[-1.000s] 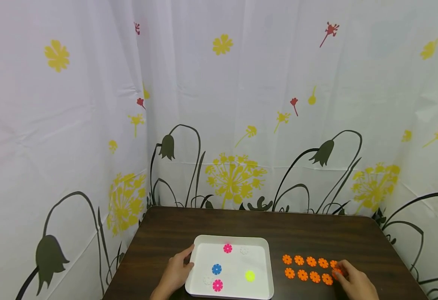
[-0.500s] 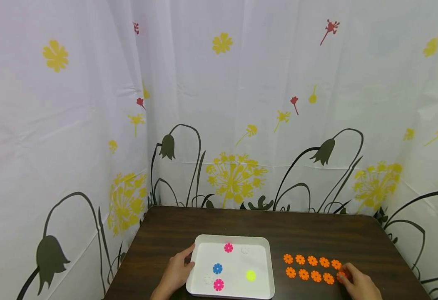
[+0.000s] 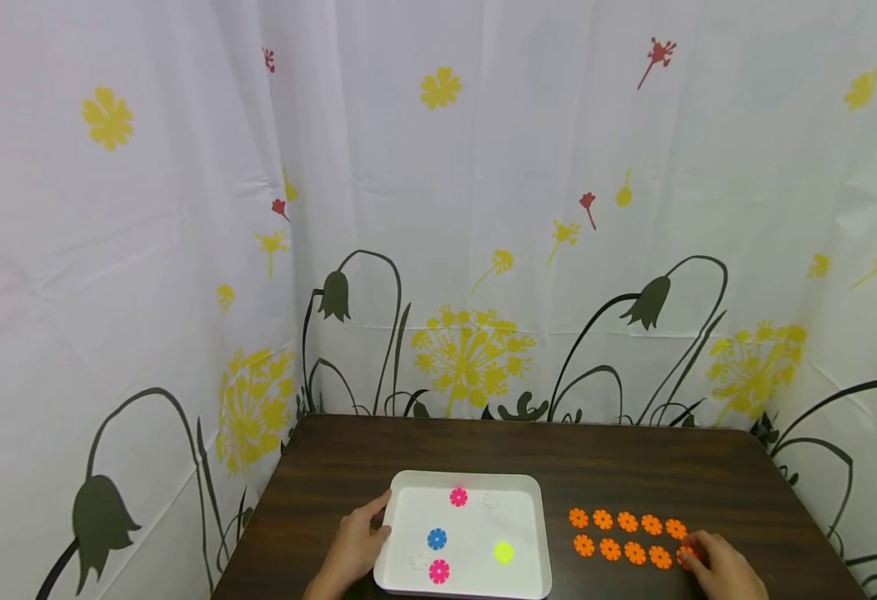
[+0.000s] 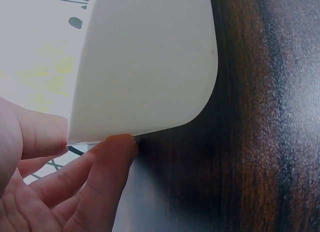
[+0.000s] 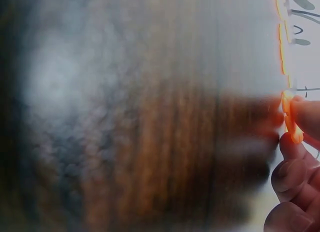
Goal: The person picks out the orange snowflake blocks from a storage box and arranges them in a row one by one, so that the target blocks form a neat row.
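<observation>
Resting on the table, a white tray (image 3: 536, 533) is held at its left edge by my left hand (image 3: 354, 543). In the left wrist view, the thumb and a fingertip meet the side of the tray (image 4: 150, 62). My right hand (image 3: 727, 568) pinches an orange flower-shaped disc (image 3: 684, 557) at the right end of the nearer of two rows. In the right wrist view, that orange disc (image 5: 294, 126) shows edge-on between thumb and fingers. Several matching orange discs (image 3: 627, 522) lie flat to its left and behind it.
Inside the tray lie two pink discs (image 3: 438, 571), a blue disc (image 3: 437, 538), a yellow disc (image 3: 503, 552) and two pale, nearly clear discs (image 3: 492, 501). The dark wooden table (image 3: 483, 450) ends at a flower-printed curtain (image 3: 378, 167).
My right hand has shifted slightly right and nearer with the orange disc, which now lines up with the near row's end. The left hand stays on the tray.
</observation>
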`<action>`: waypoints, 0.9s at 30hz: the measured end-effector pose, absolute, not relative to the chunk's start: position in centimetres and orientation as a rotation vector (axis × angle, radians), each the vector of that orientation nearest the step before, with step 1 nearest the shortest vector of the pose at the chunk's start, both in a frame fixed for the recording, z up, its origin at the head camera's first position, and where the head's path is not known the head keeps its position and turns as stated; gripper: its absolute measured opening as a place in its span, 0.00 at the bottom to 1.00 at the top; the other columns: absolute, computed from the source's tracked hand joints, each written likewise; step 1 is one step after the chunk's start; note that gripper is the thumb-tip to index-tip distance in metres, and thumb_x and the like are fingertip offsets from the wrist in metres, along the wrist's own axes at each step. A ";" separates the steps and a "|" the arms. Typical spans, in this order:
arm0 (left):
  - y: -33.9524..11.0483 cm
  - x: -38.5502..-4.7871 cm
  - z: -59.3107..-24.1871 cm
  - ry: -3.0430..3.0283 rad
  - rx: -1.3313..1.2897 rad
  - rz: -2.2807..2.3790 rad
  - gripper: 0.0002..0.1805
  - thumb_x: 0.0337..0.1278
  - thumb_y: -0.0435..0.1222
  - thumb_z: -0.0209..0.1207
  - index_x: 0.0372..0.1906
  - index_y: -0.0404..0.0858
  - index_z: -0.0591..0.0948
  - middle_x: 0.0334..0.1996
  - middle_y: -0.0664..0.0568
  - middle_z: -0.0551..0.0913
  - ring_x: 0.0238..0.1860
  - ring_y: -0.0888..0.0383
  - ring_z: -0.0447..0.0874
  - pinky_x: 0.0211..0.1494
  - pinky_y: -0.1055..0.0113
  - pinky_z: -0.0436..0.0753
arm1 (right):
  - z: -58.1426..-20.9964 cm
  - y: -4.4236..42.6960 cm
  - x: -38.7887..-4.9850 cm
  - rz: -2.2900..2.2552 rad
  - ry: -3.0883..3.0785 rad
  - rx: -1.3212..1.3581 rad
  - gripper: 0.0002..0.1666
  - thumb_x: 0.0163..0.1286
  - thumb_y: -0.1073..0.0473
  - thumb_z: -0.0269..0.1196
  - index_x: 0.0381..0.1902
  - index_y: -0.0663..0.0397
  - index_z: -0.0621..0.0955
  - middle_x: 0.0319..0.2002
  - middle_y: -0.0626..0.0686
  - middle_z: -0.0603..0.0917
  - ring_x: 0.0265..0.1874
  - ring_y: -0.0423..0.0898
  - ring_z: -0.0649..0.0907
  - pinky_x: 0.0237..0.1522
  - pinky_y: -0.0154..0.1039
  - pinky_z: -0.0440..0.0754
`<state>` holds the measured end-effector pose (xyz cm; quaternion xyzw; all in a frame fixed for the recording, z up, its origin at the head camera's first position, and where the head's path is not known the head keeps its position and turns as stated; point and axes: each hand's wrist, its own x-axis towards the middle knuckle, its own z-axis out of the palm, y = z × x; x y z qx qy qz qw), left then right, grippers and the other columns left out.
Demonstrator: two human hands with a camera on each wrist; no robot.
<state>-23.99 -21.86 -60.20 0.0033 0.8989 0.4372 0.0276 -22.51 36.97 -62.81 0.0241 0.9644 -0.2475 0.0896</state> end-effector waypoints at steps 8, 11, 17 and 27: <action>-21.8 -24.0 -60.0 2.766 0.006 1.357 0.31 0.63 0.23 0.63 0.72 0.28 0.75 0.54 0.29 0.87 0.42 0.51 0.88 0.41 0.57 0.89 | -62.9 36.9 -22.4 -0.724 2.878 0.074 0.17 0.70 0.54 0.72 0.45 0.62 0.83 0.36 0.54 0.81 0.34 0.47 0.82 0.36 0.49 0.83; -22.0 -24.0 -60.1 2.755 0.030 1.377 0.31 0.62 0.22 0.62 0.72 0.26 0.75 0.52 0.29 0.87 0.39 0.52 0.90 0.37 0.60 0.89 | -62.7 36.8 -22.3 -0.737 2.861 0.096 0.19 0.71 0.51 0.71 0.48 0.61 0.83 0.37 0.54 0.80 0.33 0.47 0.81 0.34 0.48 0.81; -22.0 -24.0 -60.4 2.770 0.021 1.365 0.31 0.63 0.24 0.62 0.72 0.27 0.75 0.50 0.33 0.89 0.33 0.57 0.86 0.33 0.64 0.85 | -61.2 36.5 -22.0 -0.750 2.959 0.118 0.17 0.76 0.50 0.66 0.52 0.57 0.83 0.38 0.53 0.80 0.31 0.45 0.80 0.29 0.44 0.77; -21.8 -24.0 -60.4 2.831 -0.071 1.305 0.32 0.62 0.27 0.63 0.73 0.33 0.77 0.51 0.37 0.89 0.29 0.60 0.82 0.31 0.63 0.79 | -59.1 34.6 -22.8 -0.753 3.103 0.100 0.13 0.81 0.55 0.60 0.52 0.57 0.83 0.40 0.52 0.81 0.30 0.43 0.78 0.29 0.41 0.76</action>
